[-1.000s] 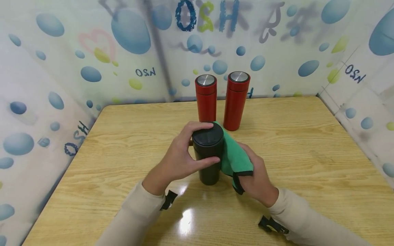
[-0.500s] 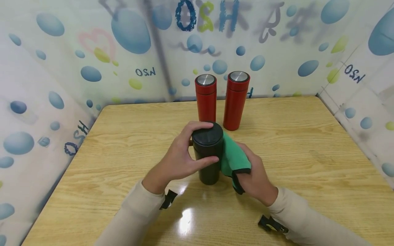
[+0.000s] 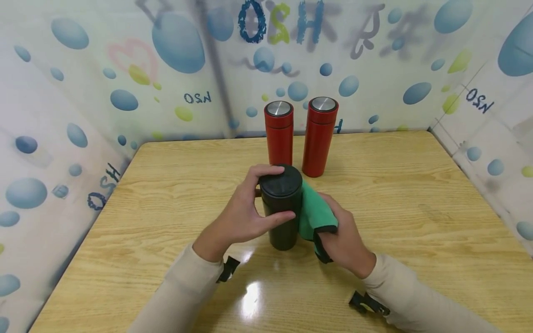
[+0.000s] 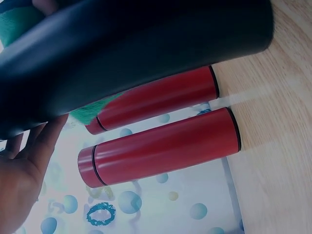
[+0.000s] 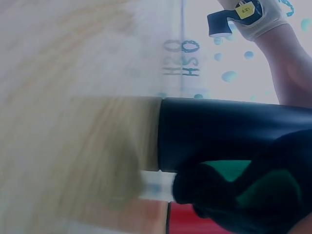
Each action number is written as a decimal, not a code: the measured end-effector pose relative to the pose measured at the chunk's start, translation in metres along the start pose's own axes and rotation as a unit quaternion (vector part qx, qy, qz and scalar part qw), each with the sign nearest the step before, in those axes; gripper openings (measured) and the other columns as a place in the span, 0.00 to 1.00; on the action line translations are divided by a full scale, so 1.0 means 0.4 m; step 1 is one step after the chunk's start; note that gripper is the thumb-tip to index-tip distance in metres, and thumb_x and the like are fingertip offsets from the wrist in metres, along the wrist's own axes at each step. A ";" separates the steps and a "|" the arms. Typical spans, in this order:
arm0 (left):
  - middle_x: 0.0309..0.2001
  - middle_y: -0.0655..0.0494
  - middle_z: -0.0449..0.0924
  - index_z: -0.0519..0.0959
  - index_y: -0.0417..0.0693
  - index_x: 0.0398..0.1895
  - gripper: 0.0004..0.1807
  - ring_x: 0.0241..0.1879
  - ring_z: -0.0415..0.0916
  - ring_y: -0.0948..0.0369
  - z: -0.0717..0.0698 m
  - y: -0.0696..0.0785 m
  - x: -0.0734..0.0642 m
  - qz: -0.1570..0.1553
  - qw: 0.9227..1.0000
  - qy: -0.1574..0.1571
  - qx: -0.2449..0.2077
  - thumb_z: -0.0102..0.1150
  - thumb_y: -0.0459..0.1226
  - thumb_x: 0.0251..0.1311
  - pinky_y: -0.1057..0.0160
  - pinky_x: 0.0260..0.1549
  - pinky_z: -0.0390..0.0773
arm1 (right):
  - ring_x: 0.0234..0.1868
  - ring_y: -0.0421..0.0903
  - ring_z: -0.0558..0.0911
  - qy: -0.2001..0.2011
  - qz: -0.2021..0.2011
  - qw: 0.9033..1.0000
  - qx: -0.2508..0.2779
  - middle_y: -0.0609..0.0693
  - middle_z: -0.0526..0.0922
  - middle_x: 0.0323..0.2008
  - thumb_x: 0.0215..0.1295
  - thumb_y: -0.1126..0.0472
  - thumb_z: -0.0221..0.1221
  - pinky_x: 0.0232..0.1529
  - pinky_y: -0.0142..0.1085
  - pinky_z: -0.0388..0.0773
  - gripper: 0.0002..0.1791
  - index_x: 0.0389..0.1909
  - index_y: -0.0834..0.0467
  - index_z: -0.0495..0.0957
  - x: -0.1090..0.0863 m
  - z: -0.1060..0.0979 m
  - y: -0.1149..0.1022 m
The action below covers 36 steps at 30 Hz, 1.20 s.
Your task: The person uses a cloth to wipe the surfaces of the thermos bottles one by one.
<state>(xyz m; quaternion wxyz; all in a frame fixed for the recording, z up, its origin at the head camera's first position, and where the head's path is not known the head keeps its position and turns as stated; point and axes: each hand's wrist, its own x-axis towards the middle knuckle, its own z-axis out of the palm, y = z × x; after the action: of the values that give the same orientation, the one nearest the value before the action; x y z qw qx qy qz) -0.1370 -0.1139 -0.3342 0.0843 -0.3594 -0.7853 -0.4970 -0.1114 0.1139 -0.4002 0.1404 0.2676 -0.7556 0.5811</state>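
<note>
Left hand (image 3: 246, 212), curved wide, grips black bottle (image 3: 282, 200); right hand (image 3: 348, 241) clutches green cloth (image 3: 315, 210).

From above, my head view looks forward and down on the black bottle (image 3: 281, 202); my wrist views, turned sideways, face it close up; all three share it.

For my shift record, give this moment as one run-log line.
left hand: grips black tumbler near top | right hand: holds green cloth against tumbler's side | two red flasks: upright behind
</note>
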 end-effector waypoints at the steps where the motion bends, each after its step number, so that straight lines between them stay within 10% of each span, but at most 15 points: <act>1: 0.64 0.49 0.71 0.59 0.49 0.68 0.46 0.61 0.74 0.56 -0.001 -0.001 0.000 0.004 1.000 -0.001 -0.001 0.77 0.32 0.48 0.57 0.46 0.84 | 0.58 0.37 0.79 -0.002 0.004 1.000 0.002 0.55 0.81 0.57 0.63 0.80 0.54 0.60 0.27 0.74 0.31 0.66 0.57 0.72 0.000 0.000 0.001; 36: 0.64 0.50 0.64 0.66 0.52 0.69 0.41 0.59 0.71 0.58 -0.005 0.001 0.001 0.050 0.996 0.017 0.071 0.73 0.39 0.50 0.61 0.46 0.83 | 0.59 0.37 0.79 0.024 -0.017 1.000 0.011 0.63 0.80 0.56 0.64 0.80 0.56 0.62 0.28 0.74 0.27 0.64 0.66 0.71 0.000 -0.003 -0.011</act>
<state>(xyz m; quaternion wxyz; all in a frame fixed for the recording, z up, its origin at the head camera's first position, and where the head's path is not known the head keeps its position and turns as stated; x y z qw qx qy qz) -0.1376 -0.1154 -0.3324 0.1482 -0.3829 -0.7979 -0.4413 -0.1091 0.1142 -0.3961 0.1654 0.2679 -0.7410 0.5932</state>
